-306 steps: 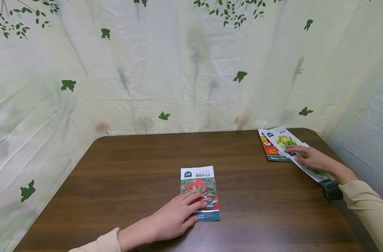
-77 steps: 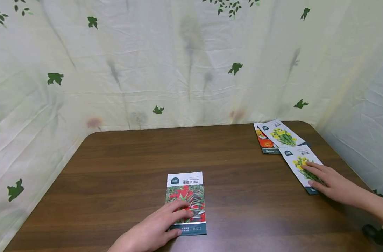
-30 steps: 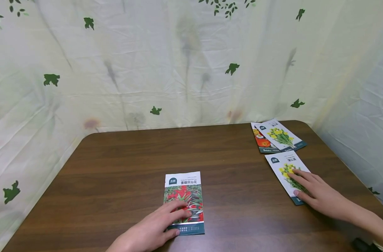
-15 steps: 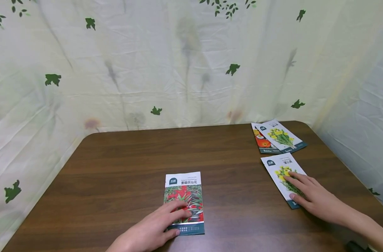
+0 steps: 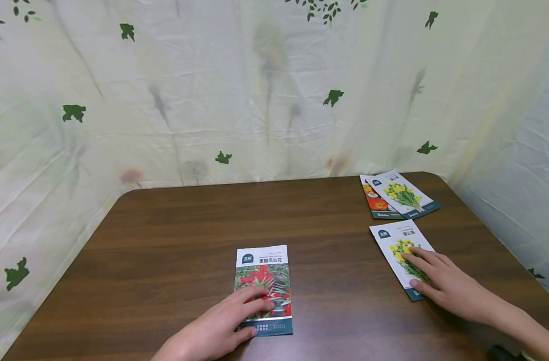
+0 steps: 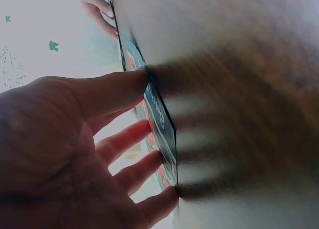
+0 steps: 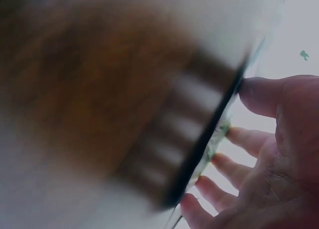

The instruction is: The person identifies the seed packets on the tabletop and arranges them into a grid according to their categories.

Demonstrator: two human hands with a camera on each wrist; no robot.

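Note:
Near the front of the table, my left hand [image 5: 220, 321] rests spread fingers on a seed packet with red flowers [image 5: 279, 281]. In the left wrist view, the thumb and fingertips [image 6: 149, 124] touch that packet, which lies flat. On the right side, my right hand [image 5: 454, 288] lies with its fingertips on a seed packet with yellow flowers [image 5: 391, 245], tilted to the left. The right wrist view shows the thumb at the lower edge of this packet and the fingers [image 7: 244, 139] on its face. Part of each packet is hidden under the hand.
At the back right corner of the brown table [image 5: 188, 240] lies another yellow-flower packet [image 5: 402, 195], overlapping a packet with orange and red flowers [image 5: 374, 200]. A pale cloth [image 5: 211, 100] with leaf prints hangs behind the table and along its sides.
My right hand has slid the nearer yellow-flower packet left and toward me, away from the two packets at the back. During the last second my left hand has stayed on the red-flower packet.

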